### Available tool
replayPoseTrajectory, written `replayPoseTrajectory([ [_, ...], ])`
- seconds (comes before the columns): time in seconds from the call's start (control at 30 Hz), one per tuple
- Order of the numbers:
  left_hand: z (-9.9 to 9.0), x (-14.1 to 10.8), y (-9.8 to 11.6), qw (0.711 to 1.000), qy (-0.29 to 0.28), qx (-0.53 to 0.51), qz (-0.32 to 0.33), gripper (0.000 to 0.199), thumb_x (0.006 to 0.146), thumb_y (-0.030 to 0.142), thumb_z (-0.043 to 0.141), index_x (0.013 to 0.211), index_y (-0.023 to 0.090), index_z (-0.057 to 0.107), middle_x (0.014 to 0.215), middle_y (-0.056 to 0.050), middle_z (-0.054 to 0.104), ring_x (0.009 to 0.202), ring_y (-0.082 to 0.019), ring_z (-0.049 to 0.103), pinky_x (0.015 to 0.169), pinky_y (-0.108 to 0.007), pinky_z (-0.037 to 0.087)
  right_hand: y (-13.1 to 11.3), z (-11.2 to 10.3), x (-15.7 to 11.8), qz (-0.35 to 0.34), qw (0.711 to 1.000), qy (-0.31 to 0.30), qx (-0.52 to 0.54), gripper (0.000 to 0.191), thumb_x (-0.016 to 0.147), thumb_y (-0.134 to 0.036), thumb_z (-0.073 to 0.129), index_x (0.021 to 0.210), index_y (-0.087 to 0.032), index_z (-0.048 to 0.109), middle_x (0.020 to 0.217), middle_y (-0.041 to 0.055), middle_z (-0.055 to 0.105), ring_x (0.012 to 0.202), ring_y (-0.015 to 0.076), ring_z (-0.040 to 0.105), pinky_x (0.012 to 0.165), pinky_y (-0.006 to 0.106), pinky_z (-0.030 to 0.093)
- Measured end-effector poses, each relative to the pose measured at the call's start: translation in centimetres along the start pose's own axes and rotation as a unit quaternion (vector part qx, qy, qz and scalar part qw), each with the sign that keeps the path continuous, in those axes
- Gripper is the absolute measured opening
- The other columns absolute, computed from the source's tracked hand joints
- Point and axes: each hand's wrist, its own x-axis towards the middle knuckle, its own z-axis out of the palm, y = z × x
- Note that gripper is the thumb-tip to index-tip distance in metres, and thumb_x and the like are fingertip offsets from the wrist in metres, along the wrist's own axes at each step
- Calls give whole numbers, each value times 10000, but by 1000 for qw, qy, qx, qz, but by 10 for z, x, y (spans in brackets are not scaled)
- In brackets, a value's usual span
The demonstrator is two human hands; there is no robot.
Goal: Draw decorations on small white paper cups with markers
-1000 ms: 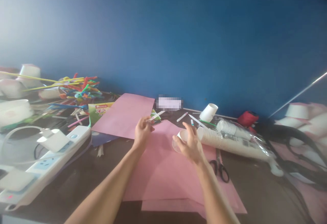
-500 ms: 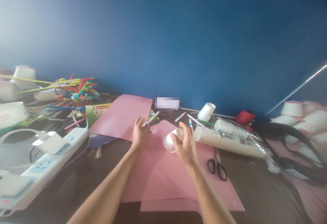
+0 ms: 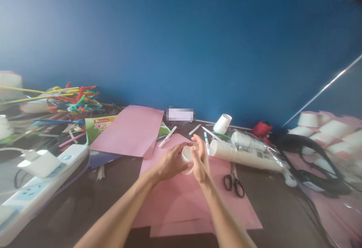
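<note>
A white paper cup (image 3: 187, 155) is held between my two hands over the pink paper (image 3: 175, 202). My left hand (image 3: 170, 162) curls around its left side. On the other side my right hand (image 3: 200, 161) grips it, the forefinger raised. The fingers cover much of the cup. Beyond the left hand lies a white marker (image 3: 167, 137), touched by neither hand. A marker with a teal band (image 3: 206, 142) lies just past the right hand, near the long stack of paper cups (image 3: 246, 155).
Black-handled scissors (image 3: 233, 186) rest right of my hands. A single cup (image 3: 222, 123) stands behind the bagged stack. At left are a white power strip (image 3: 56, 180) and colourful pipe cleaners (image 3: 79, 99). More cups (image 3: 333, 131) are piled at right, before a blue wall (image 3: 181, 44).
My left hand has let go of the white marker, which now lies on the table, and moved right and nearer to me onto the cup. The right hand keeps the cup. The view has shifted slightly.
</note>
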Motion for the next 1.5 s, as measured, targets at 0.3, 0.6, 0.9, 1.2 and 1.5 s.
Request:
replayPoseTrajectory([
  [0.3, -2, 3, -19, 988, 122, 97, 5, 467, 780, 382, 616, 1186, 166, 532, 1203, -145, 605, 1104, -293, 565, 837, -397, 501, 24, -20, 16, 27, 936, 68, -344, 349, 836, -284, 493, 1089, -98, 645, 1097, 196, 599, 1069, 316, 544, 921, 479, 427],
  [0.6, 3, 3, -30, 977, 135, 153, 64, 488, 791, 337, 613, 1233, 168, 492, 1248, -151, 585, 1195, -316, 512, 946, -458, 454, 16, -16, 13, 116, 866, -30, -486, 455, 824, -257, 535, 1244, -90, 593, 1247, 253, 527, 1192, 382, 481, 924, 458, 401],
  [0.9, 2, 3, -24, 980, 131, 137, 63, 498, 804, 382, 588, 1237, 156, 490, 1248, -169, 577, 1209, -323, 496, 989, -486, 409, 20, -13, 18, 118, 923, 31, -365, 316, 738, -101, 477, 952, -126, 707, 968, 164, 658, 882, 259, 630, 748, 348, 464],
  [1.2, -12, 0, -2, 974, 191, -121, -25, 479, 869, 493, 495, 1260, 218, 509, 1176, -104, 579, 1100, -240, 531, 943, -381, 410, -7, -13, 20, 109, 964, 210, 122, 181, 831, -289, 410, 882, -187, 550, 561, -53, 513, 436, 104, 454, 458, 232, 375],
  [1.5, -27, 3, 5, 907, 178, -380, -16, 307, 848, 410, 591, 1040, 175, 637, 693, 15, 471, 647, -94, 403, 636, -233, 349, -25, -7, 1, -6, 998, 60, -12, 238, 889, -324, 429, 936, -190, 619, 760, 37, 643, 617, 146, 580, 583, 277, 460],
])
